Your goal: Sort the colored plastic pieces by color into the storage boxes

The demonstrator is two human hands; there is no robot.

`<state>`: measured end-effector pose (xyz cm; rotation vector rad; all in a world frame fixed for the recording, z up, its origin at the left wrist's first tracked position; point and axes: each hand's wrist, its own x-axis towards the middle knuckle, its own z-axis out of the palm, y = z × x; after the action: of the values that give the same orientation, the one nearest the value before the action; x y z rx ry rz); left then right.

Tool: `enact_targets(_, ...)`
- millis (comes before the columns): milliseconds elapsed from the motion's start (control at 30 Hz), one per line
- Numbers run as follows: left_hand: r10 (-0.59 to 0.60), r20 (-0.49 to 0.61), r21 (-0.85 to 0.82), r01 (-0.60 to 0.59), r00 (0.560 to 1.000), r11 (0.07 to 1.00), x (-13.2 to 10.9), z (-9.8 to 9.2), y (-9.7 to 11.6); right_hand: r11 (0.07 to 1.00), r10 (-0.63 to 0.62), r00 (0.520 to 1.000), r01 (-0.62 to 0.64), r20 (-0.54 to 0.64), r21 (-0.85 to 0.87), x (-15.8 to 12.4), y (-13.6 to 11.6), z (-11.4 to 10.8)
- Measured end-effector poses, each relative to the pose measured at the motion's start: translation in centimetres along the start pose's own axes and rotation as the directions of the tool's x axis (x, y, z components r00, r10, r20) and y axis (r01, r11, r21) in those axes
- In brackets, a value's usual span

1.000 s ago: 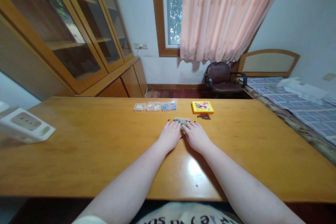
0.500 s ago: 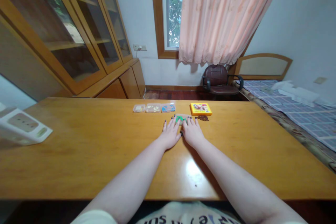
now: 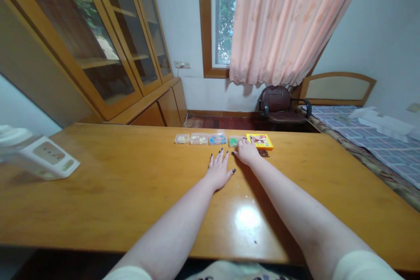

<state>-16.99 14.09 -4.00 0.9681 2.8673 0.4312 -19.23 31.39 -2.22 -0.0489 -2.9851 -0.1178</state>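
Observation:
My left hand [image 3: 218, 172] lies on the desk with its fingers spread and nothing in it. My right hand [image 3: 246, 152] reaches over the right end of a clear box with green pieces [image 3: 233, 141], fingers partly bent; whether it grips the box is hard to make out. To the left, in a row, are a box with blue pieces [image 3: 218, 140], a box with pale pieces [image 3: 199, 139] and a smaller clear box [image 3: 181, 139]. A yellow box [image 3: 264, 141] sits just behind my right hand, with small brown pieces [image 3: 264, 153] in front of it.
The wooden desk [image 3: 131, 175] spans the view. At its left end stands a white appliance [image 3: 49, 157]. Beyond the desk are a brown armchair [image 3: 281, 105], a glass-fronted cabinet [image 3: 144, 70], a pink curtain [image 3: 288, 22] and a bed [image 3: 361, 131].
The green-piece box has moved back, into line with the other boxes. My left hand has come off it onto the desk; my right hand stays at its right end. The view has shifted slightly.

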Motion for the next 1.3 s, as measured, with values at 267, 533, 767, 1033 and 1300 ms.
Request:
enact_targets(267,0.014,0.000,0.025,-0.014,1.000,1.000,0.0,0.1,0.0,1.000,-0.011,0.999,0.012,-0.047,0.010,1.8,0.0,0.9)
enact_targets(533,0.004,0.006,0.033,-0.005,1.000,0.999,0.1,0.1,0.0,0.992,-0.071,0.994,0.079,-0.088,0.094,1.0,0.5,2.1)
enact_targets(767,0.006,0.008,0.025,-0.006,1.000,1.000,0.1,0.2,-0.2,0.950,0.165,0.986,-0.152,-0.022,0.272,-0.3,9.1,1.4)
enact_targets(1033,0.015,-0.010,0.013,-0.015,1.000,1.000,0.3,0.7,-0.5,0.953,0.097,0.995,-0.101,0.027,0.287,-3.9,12.0,2.4)
enact_targets(1300,0.035,-0.006,-0.011,-0.035,0.999,0.999,0.1,0.4,-0.3,0.974,0.079,0.997,-0.073,-0.020,0.213,-7.9,6.5,1.6)
